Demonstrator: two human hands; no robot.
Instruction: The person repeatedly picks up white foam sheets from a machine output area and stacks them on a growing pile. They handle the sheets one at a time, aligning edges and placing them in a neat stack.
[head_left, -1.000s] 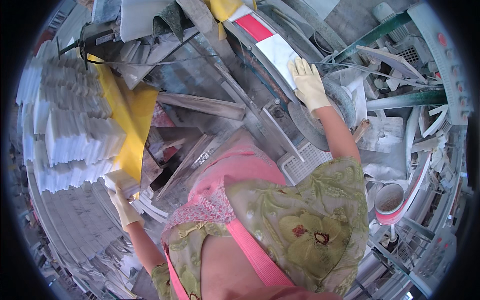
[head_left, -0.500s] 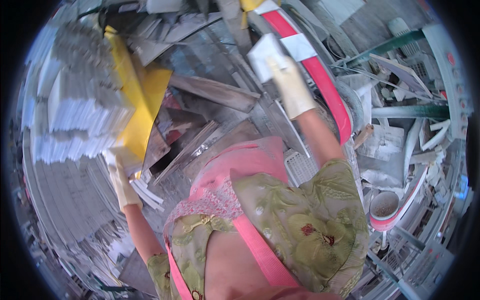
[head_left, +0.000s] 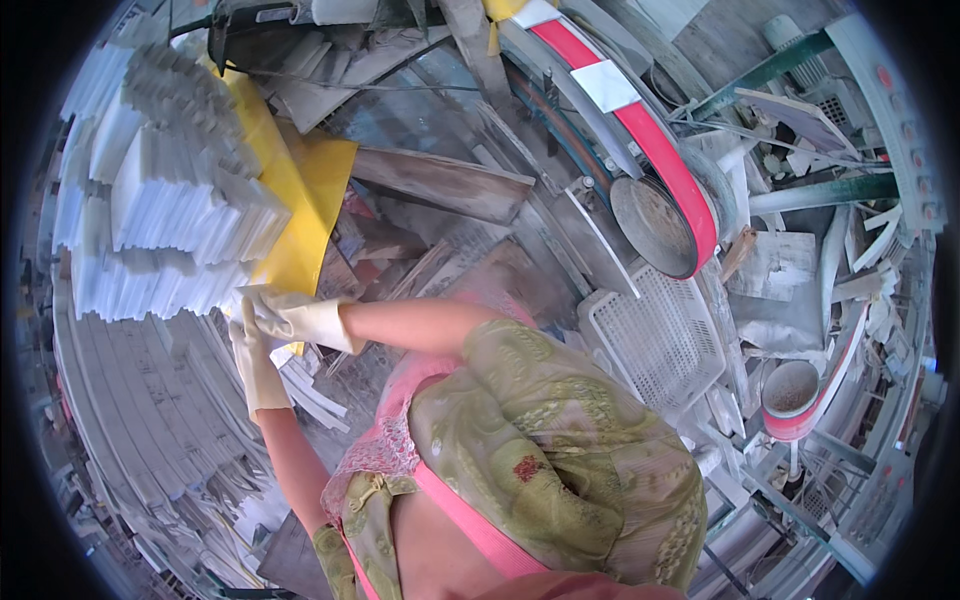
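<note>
At the frame's right edge we see a pale control panel with red buttons, a green beam meeting it; grey floor shows upper right, under cool light.

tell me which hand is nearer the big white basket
Right. The right hand is well to the basket's left, meeting the other hand; the left hand is slightly farther left and lower in the picture.

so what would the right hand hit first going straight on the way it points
Probably the stacked white slabs just past the right hand; the left hand is close by too, and depth is unclear.
</note>
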